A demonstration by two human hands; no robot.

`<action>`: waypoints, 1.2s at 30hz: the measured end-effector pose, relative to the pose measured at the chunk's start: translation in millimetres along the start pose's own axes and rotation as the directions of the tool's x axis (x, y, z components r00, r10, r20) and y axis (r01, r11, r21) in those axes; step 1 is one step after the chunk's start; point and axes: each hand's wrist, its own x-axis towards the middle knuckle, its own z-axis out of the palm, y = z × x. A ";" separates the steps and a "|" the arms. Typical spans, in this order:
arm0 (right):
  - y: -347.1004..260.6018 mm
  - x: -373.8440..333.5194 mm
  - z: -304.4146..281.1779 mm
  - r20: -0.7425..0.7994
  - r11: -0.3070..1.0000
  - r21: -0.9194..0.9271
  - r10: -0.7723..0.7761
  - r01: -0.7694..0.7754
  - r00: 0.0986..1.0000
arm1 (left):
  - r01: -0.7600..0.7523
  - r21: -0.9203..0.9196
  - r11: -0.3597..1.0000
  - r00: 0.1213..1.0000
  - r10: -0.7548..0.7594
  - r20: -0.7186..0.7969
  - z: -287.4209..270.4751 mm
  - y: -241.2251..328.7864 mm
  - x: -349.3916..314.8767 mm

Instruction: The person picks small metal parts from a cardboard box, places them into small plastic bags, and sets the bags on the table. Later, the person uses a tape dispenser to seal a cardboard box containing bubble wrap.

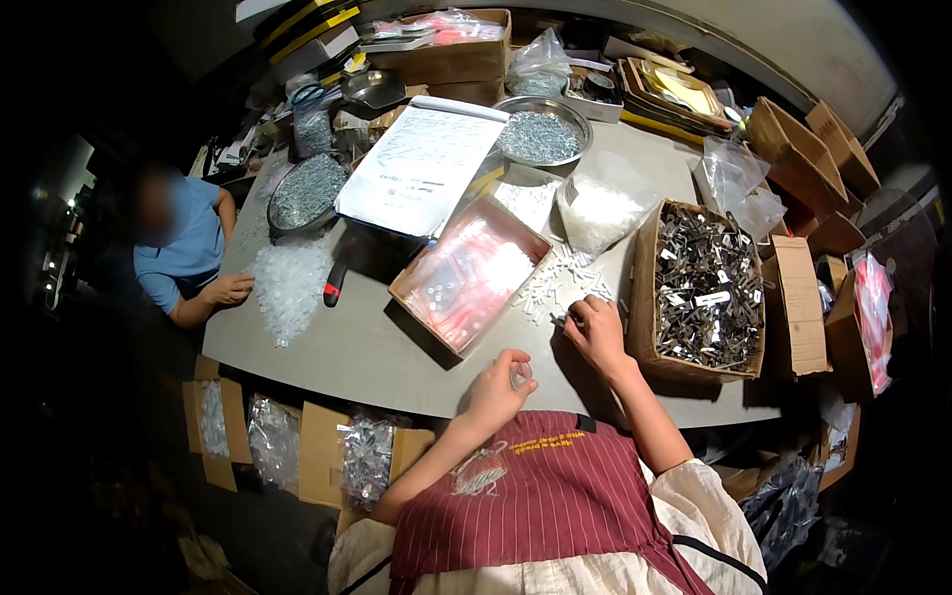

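White plastic pegs [557,285] (short, slim, axes every which way) lie loose just right of frame ctr, right above the R hand [598,335], the nearer one; its fingers are bent, hold can't be told. L hand [499,389], lower ctr, curls round a small clear pc [519,375]. Far R: rough cardboard box [644,309], shiny metal clips [706,288].

small white pegs [540,294] lie scattered, a clear piece [520,375] in the left hand [499,387].

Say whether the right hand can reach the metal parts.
Probably yes: the right hand is close beside the open box of metal parts, with only the box's side between.
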 end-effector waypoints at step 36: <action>-18.0 -40.6 -161.8 0.187 0.974 0.203 -0.141 0.102 0.972 | -0.229 -0.043 0.973 0.968 0.232 0.099 72.0 48.4 29.3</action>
